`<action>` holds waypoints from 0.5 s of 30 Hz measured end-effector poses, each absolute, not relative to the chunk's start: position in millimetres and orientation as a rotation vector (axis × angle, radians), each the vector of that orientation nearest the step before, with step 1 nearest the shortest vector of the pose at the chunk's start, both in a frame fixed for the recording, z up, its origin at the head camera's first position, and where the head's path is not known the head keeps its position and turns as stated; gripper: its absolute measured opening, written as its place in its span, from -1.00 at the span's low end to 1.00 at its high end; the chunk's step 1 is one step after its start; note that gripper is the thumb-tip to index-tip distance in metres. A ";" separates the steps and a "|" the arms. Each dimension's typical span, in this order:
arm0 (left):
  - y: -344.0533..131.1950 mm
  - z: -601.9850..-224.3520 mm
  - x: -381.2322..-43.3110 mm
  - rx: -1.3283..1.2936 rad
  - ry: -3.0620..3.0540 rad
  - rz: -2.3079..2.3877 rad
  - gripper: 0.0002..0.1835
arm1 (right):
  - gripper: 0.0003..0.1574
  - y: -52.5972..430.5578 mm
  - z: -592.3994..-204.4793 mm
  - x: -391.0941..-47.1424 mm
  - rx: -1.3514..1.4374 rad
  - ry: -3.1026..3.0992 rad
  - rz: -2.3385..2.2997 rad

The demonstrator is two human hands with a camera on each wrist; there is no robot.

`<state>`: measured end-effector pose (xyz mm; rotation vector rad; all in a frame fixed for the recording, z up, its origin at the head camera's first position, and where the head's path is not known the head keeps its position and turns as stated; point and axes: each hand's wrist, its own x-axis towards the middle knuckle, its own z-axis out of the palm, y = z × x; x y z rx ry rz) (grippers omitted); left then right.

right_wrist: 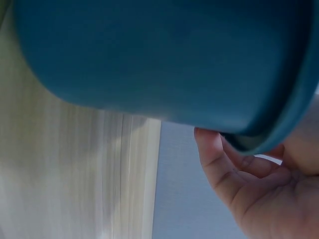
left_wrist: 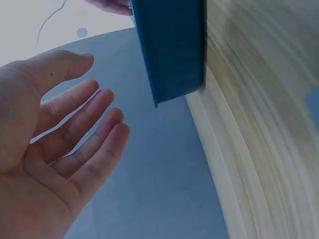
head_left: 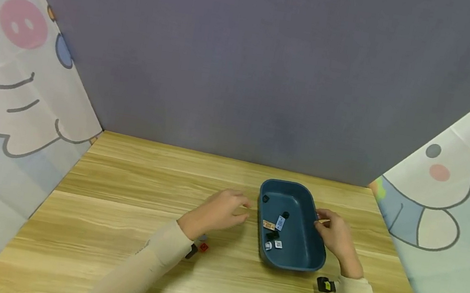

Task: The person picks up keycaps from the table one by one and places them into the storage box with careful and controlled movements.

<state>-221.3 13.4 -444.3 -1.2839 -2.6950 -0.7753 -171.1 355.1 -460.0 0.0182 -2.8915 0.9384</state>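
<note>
A dark blue plastic basin (head_left: 298, 242) stands on the wooden table, its long side running away from me. My right hand (head_left: 336, 233) grips its right rim; in the right wrist view curled fingers (right_wrist: 219, 164) lie under the lip. Left of the basin, my left hand (head_left: 222, 209) hovers with relaxed, parted fingers and holds nothing. The left wrist view shows that palm (left_wrist: 65, 129) apart from the basin wall (left_wrist: 172, 50). Inside the basin lie an orange tag (head_left: 268, 225), a light blue tag (head_left: 280, 223), a white square piece (head_left: 278, 244), a whitish round piece (head_left: 268, 245) and several dark pieces (head_left: 273, 235).
A small red cube (head_left: 203, 247) and a greyish piece (head_left: 202, 237) lie on the table (head_left: 113, 229) beside my left wrist, the grey one partly hidden by the arm. A grey panel (head_left: 247, 67) rises behind the table, with cartoon-printed sheets (head_left: 12, 83) at both sides.
</note>
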 end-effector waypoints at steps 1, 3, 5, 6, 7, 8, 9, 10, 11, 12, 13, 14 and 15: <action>9.3 -444.7 -218.6 -1.280 -2.694 -0.778 -0.73 | -0.56 355.1 -460.0 -170.9 0.018 -2.892 0.940; 0.9 -445.1 -212.8 -1.267 -2.705 -0.780 -0.72 | -0.56 355.1 -459.9 -170.7 0.019 -2.893 0.942; -7.5 -445.3 -206.8 -1.248 -2.723 -0.778 -0.72 | -0.56 354.9 -460.0 -170.6 0.020 -2.892 0.942; -11.6 -445.5 -204.0 -1.239 -2.730 -0.776 -0.72 | -0.56 354.8 -459.9 -170.5 0.022 -2.893 0.943; -15.9 -445.1 -201.2 -1.232 -2.739 -0.777 -0.72 | -0.56 354.7 -459.8 -170.5 0.022 -2.893 0.944; -20.4 -444.8 -198.5 -1.224 -2.750 -0.785 -0.71 | -0.56 354.6 -459.6 -170.3 0.021 -2.893 0.944; -24.8 -444.7 -196.0 -1.216 -2.757 -0.793 -0.71 | -0.56 354.5 -459.5 -170.2 0.020 -2.893 0.943; -28.9 -444.6 -194.1 -1.211 -2.761 -0.801 -0.71 | -0.56 354.3 -459.2 -170.1 0.021 -2.891 0.942; -33.2 -444.6 -192.3 -1.205 -2.762 -0.807 -0.71 | -0.56 354.3 -459.1 -170.0 0.021 -2.891 0.940; -37.1 -445.2 -191.0 -1.200 -2.763 -0.816 -0.71 | -0.56 354.4 -458.8 -170.0 0.021 -2.891 0.941; -41.0 -445.6 -189.6 -1.194 -2.762 -0.824 -0.72 | -0.56 354.4 -458.7 -170.0 0.020 -2.890 0.941; -44.7 -446.5 -188.6 -1.186 -2.765 -0.822 -0.72 | -0.56 354.6 -458.8 -170.1 0.020 -2.891 0.937; -48.2 -447.5 -187.6 -1.179 -2.767 -0.819 -0.73 | -0.56 354.7 -458.8 -170.2 0.019 -2.891 0.935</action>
